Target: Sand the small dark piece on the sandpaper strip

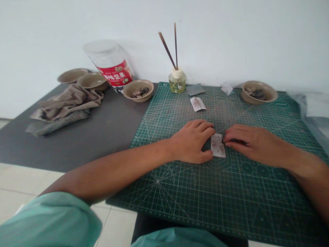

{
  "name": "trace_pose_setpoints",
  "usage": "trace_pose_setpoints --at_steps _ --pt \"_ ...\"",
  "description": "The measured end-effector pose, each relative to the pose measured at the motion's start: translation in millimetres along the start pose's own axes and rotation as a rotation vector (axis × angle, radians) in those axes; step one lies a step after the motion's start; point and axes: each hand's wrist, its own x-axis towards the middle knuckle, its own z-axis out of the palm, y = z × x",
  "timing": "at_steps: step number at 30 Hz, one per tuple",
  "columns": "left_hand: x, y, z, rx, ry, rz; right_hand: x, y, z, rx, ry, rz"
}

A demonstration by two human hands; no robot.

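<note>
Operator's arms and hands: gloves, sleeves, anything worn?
The left hand and right hand are bare: no gloves, and no rings or watch visible. The left forearm and right forearm are uncovered too. A loose mint-green sleeve shows at lower left.

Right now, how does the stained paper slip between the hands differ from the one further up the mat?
The stained paper slip touches the fingertips of the left hand and right hand; the slip further up touches neither. The first lies nearly straight toward the person; the second sits skewed. The first is nearer the person. Both are pale with brownish smudges and lie flat on the green cutting mat.
</note>
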Motion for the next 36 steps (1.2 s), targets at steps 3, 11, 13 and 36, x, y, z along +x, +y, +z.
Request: trace_pose_setpoints --at_steps 3,11,13,36 --pt "0 0 1.1 -0.002 0.003 0.001 -1 -6 2 0.050 -0.052 -0.055" --pt "0 0 1.1 0.016 0.007 0.008 7 -5 7 -0.096 0.067 -0.043" --pt "0 0 1.2 0.015 0.002 0.005 4 -4 2 -0.025 0.012 -0.048" --pt "0 0 -0.1 -0.005 0.002 -0.003 7 -7 10 -0.068 0.053 -0.009"
